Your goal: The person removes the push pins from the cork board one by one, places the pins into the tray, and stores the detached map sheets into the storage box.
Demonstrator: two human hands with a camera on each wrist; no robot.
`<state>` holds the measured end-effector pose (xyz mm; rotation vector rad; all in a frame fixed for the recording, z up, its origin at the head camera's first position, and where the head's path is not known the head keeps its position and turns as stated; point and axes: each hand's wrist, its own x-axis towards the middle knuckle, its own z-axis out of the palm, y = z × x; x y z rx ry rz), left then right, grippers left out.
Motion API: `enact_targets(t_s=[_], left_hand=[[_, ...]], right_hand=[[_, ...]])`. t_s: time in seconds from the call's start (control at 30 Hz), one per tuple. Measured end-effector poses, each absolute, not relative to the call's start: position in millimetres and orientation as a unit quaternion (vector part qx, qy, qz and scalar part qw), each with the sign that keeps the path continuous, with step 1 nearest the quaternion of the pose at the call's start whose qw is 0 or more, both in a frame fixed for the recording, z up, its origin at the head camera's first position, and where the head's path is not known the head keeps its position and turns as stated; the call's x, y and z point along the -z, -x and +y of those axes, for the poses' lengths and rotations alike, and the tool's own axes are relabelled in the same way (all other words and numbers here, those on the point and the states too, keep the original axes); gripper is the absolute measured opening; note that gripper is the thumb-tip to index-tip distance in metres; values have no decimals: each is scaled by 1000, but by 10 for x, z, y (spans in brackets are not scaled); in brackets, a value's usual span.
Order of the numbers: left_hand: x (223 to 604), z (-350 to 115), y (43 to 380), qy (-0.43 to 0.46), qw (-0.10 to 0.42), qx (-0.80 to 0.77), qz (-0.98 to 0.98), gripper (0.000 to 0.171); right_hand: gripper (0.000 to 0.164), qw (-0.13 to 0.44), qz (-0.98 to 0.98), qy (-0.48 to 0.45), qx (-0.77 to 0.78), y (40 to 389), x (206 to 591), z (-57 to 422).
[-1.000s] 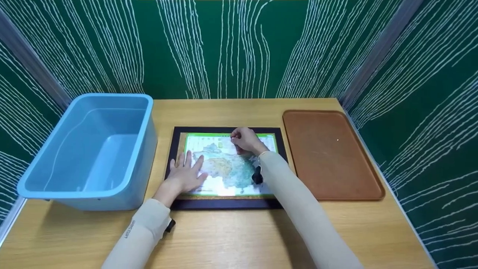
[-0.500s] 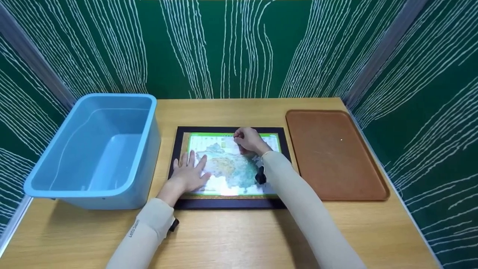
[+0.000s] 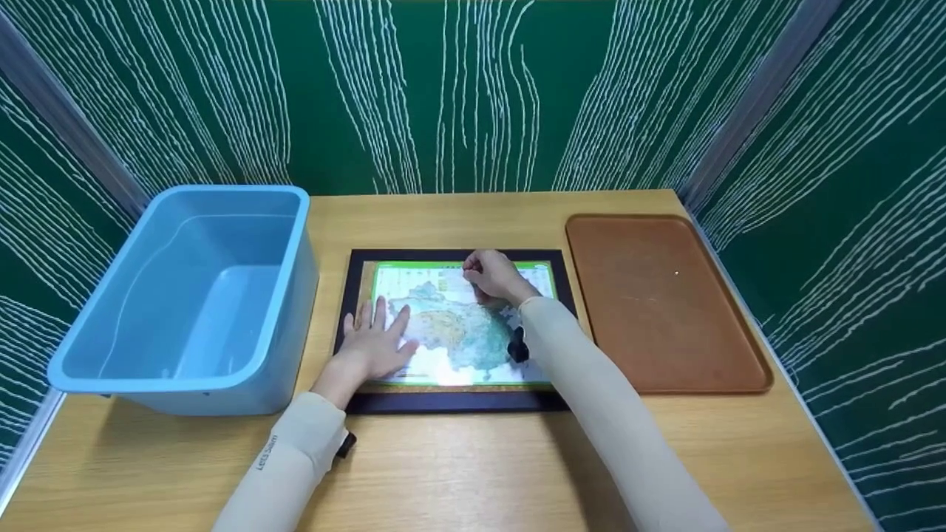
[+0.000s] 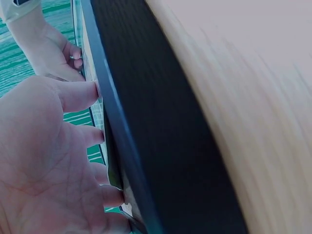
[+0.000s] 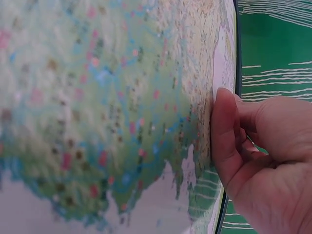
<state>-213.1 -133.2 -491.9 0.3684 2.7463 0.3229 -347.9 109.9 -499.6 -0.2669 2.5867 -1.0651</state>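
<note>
A glossy map (image 3: 458, 332) with a green border lies on a cork board (image 3: 436, 389) inside a black frame (image 3: 465, 403). My left hand (image 3: 373, 351) rests with spread fingers on the map's left side. In the left wrist view, the fingertips of that left hand (image 4: 44, 156) meet the sheet just inside the frame. Near the map's top edge, my right hand (image 3: 494, 277) has its thumb and fingers pinched together at the surface, around what looks like a small red pin. The curled fingers of the right hand (image 5: 273, 146) mostly hide it in the right wrist view.
To the left stands a deep blue plastic tub (image 3: 288, 318). A flat brown tray (image 3: 658, 318) lies on the right of the wooden table (image 3: 458, 473). Green walls (image 3: 576, 89) with white wavy lines enclose the back and sides.
The whole head view has shifted slightly to the right. Against the map, both hands keep nearly the same place and pose.
</note>
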Motion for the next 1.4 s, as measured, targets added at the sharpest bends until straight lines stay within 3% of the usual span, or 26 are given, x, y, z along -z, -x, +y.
enact_targets(t_s=[0.27, 0.8, 1.4], left_hand=[[4932, -1330, 2120, -131, 168, -113, 971, 73], [4893, -1345, 2121, -134, 176, -109, 969, 72], [4908, -1340, 2105, -133, 168, -123, 969, 73]], right_hand=[[15, 182, 914, 83, 353, 3482, 4981, 1076], [21, 153, 930, 134, 307, 3465, 4993, 1085], [17, 176, 913, 103, 352, 3488, 4996, 1095]])
